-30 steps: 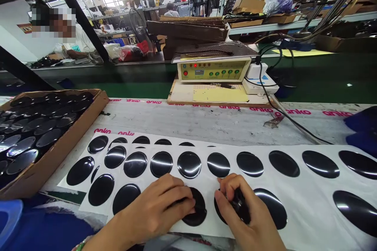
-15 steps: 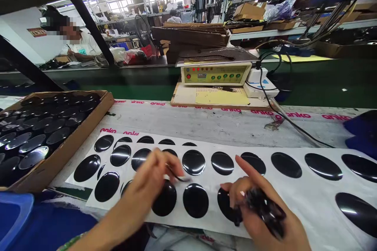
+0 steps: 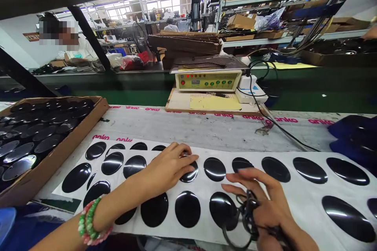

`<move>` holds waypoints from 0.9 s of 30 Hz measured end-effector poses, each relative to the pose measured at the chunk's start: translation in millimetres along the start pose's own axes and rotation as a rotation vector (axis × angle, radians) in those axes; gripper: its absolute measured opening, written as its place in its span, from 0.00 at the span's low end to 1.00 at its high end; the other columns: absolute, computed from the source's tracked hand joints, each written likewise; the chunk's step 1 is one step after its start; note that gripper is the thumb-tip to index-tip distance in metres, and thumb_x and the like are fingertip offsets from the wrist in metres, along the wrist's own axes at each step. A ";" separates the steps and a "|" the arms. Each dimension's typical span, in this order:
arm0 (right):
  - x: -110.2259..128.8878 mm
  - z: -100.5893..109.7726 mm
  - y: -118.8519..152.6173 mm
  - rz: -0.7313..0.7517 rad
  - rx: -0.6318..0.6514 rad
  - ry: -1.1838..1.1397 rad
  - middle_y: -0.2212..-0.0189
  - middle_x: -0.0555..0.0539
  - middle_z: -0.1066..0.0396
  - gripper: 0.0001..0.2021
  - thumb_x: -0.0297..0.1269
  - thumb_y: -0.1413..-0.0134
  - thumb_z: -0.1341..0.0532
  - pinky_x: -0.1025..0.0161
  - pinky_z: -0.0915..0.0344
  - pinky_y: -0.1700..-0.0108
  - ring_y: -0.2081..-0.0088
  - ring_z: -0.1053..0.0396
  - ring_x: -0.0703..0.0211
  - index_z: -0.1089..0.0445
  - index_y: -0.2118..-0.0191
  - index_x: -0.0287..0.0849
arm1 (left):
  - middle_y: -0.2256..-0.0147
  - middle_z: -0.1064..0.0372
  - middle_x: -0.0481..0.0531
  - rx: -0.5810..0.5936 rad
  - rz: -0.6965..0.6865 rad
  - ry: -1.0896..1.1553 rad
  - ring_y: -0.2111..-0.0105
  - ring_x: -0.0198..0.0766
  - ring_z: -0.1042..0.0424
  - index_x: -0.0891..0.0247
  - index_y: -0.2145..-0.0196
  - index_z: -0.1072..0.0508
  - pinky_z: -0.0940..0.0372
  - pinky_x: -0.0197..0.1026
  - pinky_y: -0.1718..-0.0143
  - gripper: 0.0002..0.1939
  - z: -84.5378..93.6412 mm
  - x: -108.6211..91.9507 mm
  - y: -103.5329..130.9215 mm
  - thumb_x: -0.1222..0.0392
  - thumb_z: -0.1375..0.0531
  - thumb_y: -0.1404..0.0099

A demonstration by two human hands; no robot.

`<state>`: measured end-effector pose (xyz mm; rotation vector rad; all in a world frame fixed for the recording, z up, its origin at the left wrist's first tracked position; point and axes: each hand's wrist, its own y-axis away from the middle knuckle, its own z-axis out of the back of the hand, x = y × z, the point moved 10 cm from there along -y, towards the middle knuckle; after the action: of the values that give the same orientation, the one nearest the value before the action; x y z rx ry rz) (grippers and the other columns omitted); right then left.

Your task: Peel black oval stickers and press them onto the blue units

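Note:
A white sheet (image 3: 206,182) bearing rows of glossy black round discs lies across the bench before me. My left hand (image 3: 172,166) is over the upper row, its fingers spread around one black disc (image 3: 191,174) and partly hiding it. Whether the fingertips grip the disc's edge is hard to see. To the right, my right hand (image 3: 265,200) has a bundled black cable (image 3: 249,213) in its palm, with a loop hanging down. Its index finger and thumb stretch toward the left, above the lower-row disc (image 3: 223,210).
At left stands a cardboard box (image 3: 101,106) filled with black round parts. Behind the sheet are a control unit (image 3: 209,80) with buttons and a white power block (image 3: 251,93) with a trailing cord. A blue bin (image 3: 7,223) sits at lower left. Another person (image 3: 84,49) works beyond.
My left hand has moved right and up to a disc in the upper row. The right hand has opened its fingers somewhat, and a cable loop now hangs from it. The view has shifted slightly.

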<state>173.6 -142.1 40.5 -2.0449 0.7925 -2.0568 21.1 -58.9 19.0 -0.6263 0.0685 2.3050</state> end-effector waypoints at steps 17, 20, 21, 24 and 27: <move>-57.4 -42.7 14.5 -0.317 0.324 0.268 0.55 0.46 0.32 0.06 0.31 0.51 0.46 0.62 0.34 0.56 0.56 0.29 0.56 0.33 0.67 0.46 | 0.64 0.31 0.54 0.069 -0.286 -0.244 0.62 0.42 0.36 0.63 0.66 0.33 0.41 0.44 0.59 0.06 -4.1 -20.9 -0.3 0.65 0.48 0.31; -64.5 -43.5 15.8 -0.421 0.319 0.261 0.66 0.50 0.30 0.12 0.32 0.52 0.47 0.65 0.33 0.61 0.59 0.28 0.58 0.32 0.60 0.46 | 0.66 0.32 0.50 0.184 -0.083 -0.020 0.66 0.37 0.34 0.62 0.66 0.35 0.39 0.39 0.64 0.04 8.1 4.4 7.9 0.65 0.47 0.32; -66.1 -43.0 16.1 -0.448 0.308 0.258 0.69 0.51 0.31 0.13 0.32 0.52 0.47 0.66 0.33 0.62 0.59 0.27 0.57 0.33 0.59 0.47 | 0.66 0.31 0.49 0.195 0.019 0.074 0.67 0.36 0.33 0.61 0.66 0.35 0.39 0.38 0.65 0.04 15.9 17.9 12.1 0.64 0.47 0.32; -70.2 -39.8 16.2 -0.488 0.276 0.275 0.66 0.50 0.28 0.12 0.34 0.52 0.46 0.64 0.33 0.57 0.56 0.28 0.56 0.33 0.59 0.47 | 0.66 0.30 0.47 -0.027 0.237 0.297 0.65 0.35 0.30 0.60 0.68 0.36 0.37 0.36 0.64 0.05 59.9 54.5 30.5 0.60 0.46 0.32; -72.2 -35.3 16.3 -0.501 0.246 0.261 0.55 0.46 0.29 0.18 0.34 0.49 0.46 0.58 0.34 0.52 0.54 0.29 0.55 0.36 0.51 0.48 | 0.70 0.31 0.45 -0.471 0.282 0.488 0.68 0.35 0.29 0.58 0.68 0.38 0.35 0.35 0.67 0.07 110.8 67.4 63.9 0.57 0.43 0.34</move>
<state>140.4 -114.2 -29.0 -2.0056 0.0295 -2.5610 -109.3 -36.8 77.3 -1.4959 -0.1731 2.3925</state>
